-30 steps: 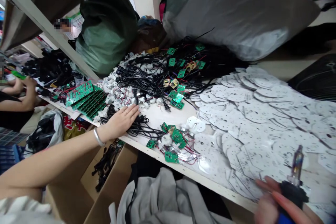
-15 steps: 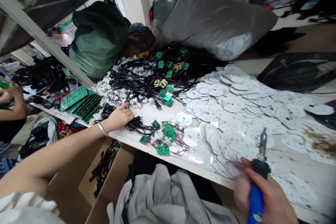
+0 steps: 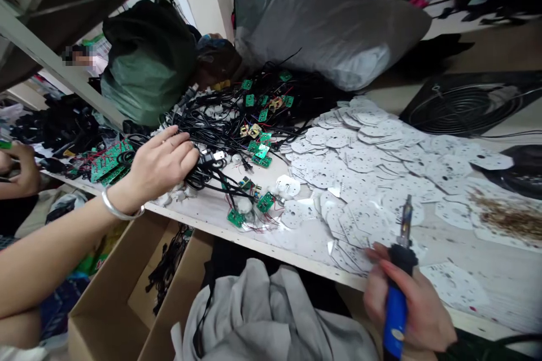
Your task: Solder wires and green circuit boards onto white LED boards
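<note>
My left hand [image 3: 158, 166] lies flat on a tangle of black cables [image 3: 212, 130], touching them with its fingers slightly apart. The cables carry small green circuit boards [image 3: 262, 152] and plugs. My right hand [image 3: 406, 299] grips a soldering iron with a blue handle [image 3: 396, 316], its metal tip pointing up. The iron's tip stands above a spread of white perforated metal-core LED plates [image 3: 359, 163] without visibly touching them. A stack of green boards [image 3: 105, 163] is mostly hidden beside my left hand.
A cardboard box [image 3: 127, 287] and grey cloth [image 3: 254, 316] sit below the bench's front edge [image 3: 254, 242]. Large grey [image 3: 322, 28] and green [image 3: 146, 62] sacks stand behind. A black fan guard [image 3: 466, 107] lies right. A co-worker's hand [image 3: 25, 172] is at far left.
My left hand has slid up and left onto the cable pile, covering more of it. The view has swung, shifting everything left. My right hand still holds the iron.
</note>
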`<state>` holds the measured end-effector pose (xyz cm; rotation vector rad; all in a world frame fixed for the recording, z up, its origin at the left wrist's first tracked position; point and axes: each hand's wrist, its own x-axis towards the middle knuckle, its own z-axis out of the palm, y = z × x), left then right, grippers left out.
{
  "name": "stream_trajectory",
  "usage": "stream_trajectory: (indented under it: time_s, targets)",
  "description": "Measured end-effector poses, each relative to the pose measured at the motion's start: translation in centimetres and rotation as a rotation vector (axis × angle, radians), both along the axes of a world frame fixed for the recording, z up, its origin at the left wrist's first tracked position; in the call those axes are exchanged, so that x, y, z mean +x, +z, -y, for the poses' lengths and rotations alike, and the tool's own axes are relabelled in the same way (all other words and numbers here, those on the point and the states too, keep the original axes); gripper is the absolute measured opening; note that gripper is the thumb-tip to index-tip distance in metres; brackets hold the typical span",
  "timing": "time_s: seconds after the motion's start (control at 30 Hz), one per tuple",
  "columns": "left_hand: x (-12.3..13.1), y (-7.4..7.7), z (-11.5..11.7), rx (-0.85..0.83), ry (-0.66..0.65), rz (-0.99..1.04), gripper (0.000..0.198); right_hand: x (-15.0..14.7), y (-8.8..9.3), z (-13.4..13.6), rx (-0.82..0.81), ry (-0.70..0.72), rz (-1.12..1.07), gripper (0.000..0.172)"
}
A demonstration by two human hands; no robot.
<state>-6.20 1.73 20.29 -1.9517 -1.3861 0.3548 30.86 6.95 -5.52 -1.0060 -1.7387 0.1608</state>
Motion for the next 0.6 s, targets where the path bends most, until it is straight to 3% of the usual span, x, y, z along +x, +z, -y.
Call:
stream_trajectory:
  time_s: [0.17,0.37,0.5,0.6]
  targets:
    - [1.0,3.9,-0.2,0.055,0.166,0.082,0.034,-0.3,1.6,-0.2,0.139,-0.024,0.053,0.010]
    - [1.1,9.0,-0.5,0.238,0.200,0.161,0.039,-0.4,1.8,-0.4,0.298,-0.017,0.030,0.022]
    - [1.7,12.4,-0.8,0.264,0.259,0.015,0.046,-0.5,1.8,-0.4,0.302,-0.011,0.003,0.026]
    - [-0.4,14.7,-0.5,0.263,0.341,-0.198,0.062,-0.4,1.9,-0.4,0.297,-0.012,-0.003,0.027]
